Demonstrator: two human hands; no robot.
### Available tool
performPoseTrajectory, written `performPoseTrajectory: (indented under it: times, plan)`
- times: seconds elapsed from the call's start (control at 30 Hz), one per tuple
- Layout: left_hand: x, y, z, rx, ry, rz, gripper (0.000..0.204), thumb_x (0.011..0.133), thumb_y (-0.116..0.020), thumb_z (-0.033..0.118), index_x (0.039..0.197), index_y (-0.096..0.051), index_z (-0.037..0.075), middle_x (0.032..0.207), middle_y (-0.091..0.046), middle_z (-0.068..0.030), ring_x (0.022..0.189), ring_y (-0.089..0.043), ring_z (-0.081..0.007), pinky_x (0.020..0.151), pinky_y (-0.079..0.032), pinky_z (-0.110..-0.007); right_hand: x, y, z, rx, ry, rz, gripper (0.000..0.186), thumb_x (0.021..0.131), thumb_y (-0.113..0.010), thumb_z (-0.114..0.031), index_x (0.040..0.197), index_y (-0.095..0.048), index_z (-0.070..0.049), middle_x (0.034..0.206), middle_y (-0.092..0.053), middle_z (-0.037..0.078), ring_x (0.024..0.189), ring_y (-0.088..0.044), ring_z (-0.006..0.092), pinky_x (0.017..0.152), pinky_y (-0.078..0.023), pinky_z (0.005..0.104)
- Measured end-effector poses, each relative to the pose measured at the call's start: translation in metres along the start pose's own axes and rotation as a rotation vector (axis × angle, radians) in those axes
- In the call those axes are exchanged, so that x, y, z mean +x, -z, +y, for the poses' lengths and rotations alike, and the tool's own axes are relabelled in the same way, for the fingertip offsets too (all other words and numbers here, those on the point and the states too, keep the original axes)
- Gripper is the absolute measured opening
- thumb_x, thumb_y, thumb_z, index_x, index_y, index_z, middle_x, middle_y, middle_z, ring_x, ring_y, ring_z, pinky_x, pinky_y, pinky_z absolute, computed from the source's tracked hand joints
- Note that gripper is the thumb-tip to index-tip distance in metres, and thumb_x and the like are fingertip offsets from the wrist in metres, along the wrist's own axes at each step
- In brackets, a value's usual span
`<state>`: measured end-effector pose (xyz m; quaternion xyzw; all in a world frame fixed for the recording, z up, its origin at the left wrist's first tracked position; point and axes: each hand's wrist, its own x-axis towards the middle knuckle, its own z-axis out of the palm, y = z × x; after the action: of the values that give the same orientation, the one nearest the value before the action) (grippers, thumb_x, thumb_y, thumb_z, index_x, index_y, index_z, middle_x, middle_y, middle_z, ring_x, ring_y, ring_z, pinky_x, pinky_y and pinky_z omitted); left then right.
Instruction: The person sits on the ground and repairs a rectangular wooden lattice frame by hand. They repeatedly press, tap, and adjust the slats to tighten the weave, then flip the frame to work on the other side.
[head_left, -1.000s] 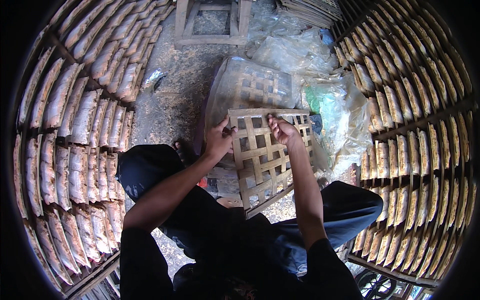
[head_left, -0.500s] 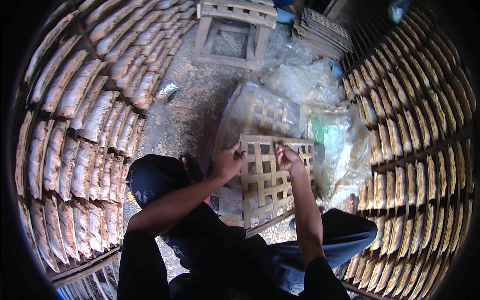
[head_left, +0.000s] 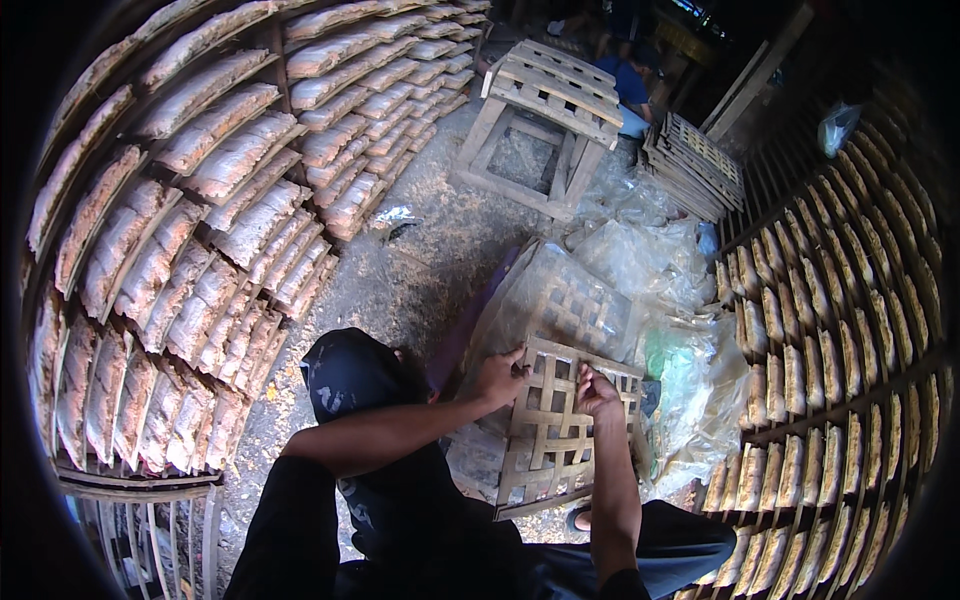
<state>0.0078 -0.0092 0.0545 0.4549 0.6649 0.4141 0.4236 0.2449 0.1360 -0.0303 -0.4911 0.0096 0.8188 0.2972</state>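
A woven bamboo lattice tray [head_left: 548,436] with a wooden rim stands tilted between my legs, its square gaps letting the ground show through. At its upper left corner, my left hand [head_left: 500,379] is closed on the rim. Farther right along the upper rim, my right hand [head_left: 598,390] has its fingers curled in a pinch on the edge; the fingertips are partly hidden. Just beyond lies another lattice tray [head_left: 585,296] under clear plastic sheeting [head_left: 640,250].
Racks of pale, crusted slabs [head_left: 225,165] rise on my left, and more slabs [head_left: 830,385] line the right. Ahead stand a slatted wooden stool [head_left: 555,85] and a stack of lattice trays [head_left: 697,160]. Farther back, a person in blue [head_left: 630,85] bends down.
The view has tilted up and turned, so the tray and both hands sit lower and farther right. More of the background shows, including the person. Both hands stay at the tray's upper rim.
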Motion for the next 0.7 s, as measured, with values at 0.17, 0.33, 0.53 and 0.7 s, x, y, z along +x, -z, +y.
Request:
performPoseTrajectory:
  times: [0.17, 0.33, 0.53, 0.7]
  plan:
    - [0.001, 0.001, 0.000, -0.069, 0.038, -0.036, 0.049, 0.087, -0.061, 0.019, 0.132, -0.049, 0.004, 0.085, -0.068, -0.0219, 0.053, -0.067, -0.0264, 0.053, -0.056, -0.034, -0.001, -0.005, -0.001, -0.001, 0.001, 0.040, 0.014, 0.093, -0.057, -0.019, 0.086, -0.064, -0.009, 0.072, -0.068, -0.002, 0.053, -0.060, 0.0030, 0.039, -0.046, 0.0163]
    - [0.006, -0.009, -0.012, -0.159, -0.011, 0.019, 0.049, 0.087, -0.060, 0.018, 0.132, -0.049, 0.004, 0.084, -0.067, -0.0231, 0.052, -0.066, -0.0253, 0.053, -0.056, -0.034, 0.002, -0.002, -0.008, -0.042, 0.016, 0.007, 0.017, 0.094, -0.056, -0.022, 0.083, -0.063, -0.011, 0.070, -0.065, -0.004, 0.053, -0.059, 0.0022, 0.039, -0.045, 0.0157]
    - [0.006, -0.006, -0.013, -0.089, -0.019, -0.041, 0.053, 0.090, -0.060, 0.019, 0.136, -0.043, 0.000, 0.067, -0.063, -0.0114, 0.051, -0.064, -0.0169, 0.047, -0.056, -0.030, -0.009, 0.018, -0.020, 0.044, 0.111, -0.096, 0.018, 0.094, -0.055, -0.021, 0.078, -0.060, -0.013, 0.065, -0.060, -0.006, 0.053, -0.058, 0.0026, 0.042, -0.046, 0.0160]
    - [0.000, -0.002, -0.016, -0.084, 0.028, -0.018, 0.052, 0.087, -0.061, 0.017, 0.134, -0.046, 0.002, 0.091, -0.065, -0.0189, 0.052, -0.065, -0.0234, 0.054, -0.057, -0.033, -0.042, 0.074, -0.031, 0.535, 0.480, -0.431, 0.018, 0.093, -0.053, -0.021, 0.081, -0.062, -0.011, 0.067, -0.064, 0.000, 0.056, -0.061, 0.0063, 0.048, -0.051, 0.0196]
